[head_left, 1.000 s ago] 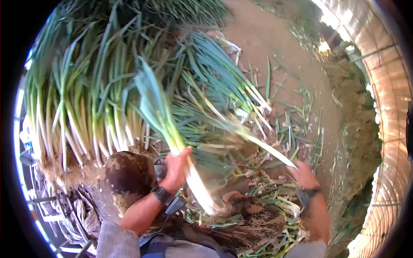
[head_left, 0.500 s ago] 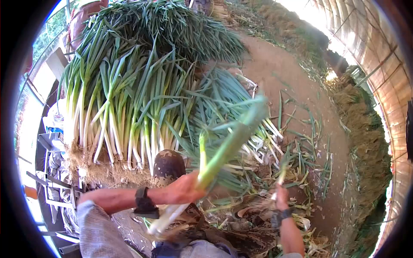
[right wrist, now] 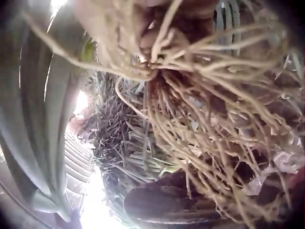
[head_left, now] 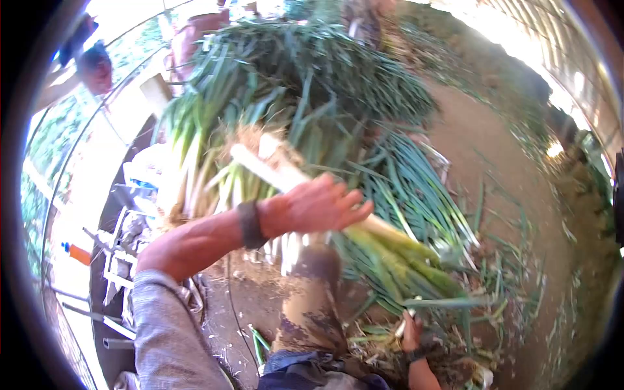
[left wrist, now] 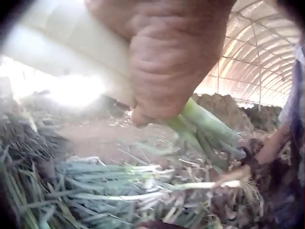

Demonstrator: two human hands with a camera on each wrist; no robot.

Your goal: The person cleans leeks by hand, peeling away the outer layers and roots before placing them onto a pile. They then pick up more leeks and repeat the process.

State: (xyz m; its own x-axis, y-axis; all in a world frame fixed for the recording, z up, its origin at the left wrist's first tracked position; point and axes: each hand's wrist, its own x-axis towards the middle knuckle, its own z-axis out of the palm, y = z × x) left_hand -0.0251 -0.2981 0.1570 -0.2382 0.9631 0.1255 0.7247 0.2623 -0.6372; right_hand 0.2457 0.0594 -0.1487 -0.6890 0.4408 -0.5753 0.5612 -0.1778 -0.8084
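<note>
Thick leeks [head_left: 276,172] lie across my left hand [head_left: 317,205], held around their pale stalks. Their roots point to the upper left and their blurred green leaves [head_left: 416,263] to the lower right. In the left wrist view the hand [left wrist: 167,57] wraps the white stalks [left wrist: 71,43], with green [left wrist: 207,126] showing below it. Lower right in the head view, my right hand [head_left: 411,333] pinches a thin leek [head_left: 402,323] by its white end. Long tan roots [right wrist: 200,114] spread before the right hand [right wrist: 178,21] in the right wrist view, hiding part of its fingers.
Upright leeks [head_left: 192,153] stand in a row at the left, with a heap of leaves [head_left: 312,71] behind. More leeks [head_left: 416,188] lie right of centre among trimmings [head_left: 507,266]. A metal frame [head_left: 117,279] stands left; a knee [head_left: 315,266] is below my left hand.
My left hand has risen, and its leeks have swung round from leaves up to roots at the upper left. My right hand still holds a thin leek, lower in view. The head view has shifted.
</note>
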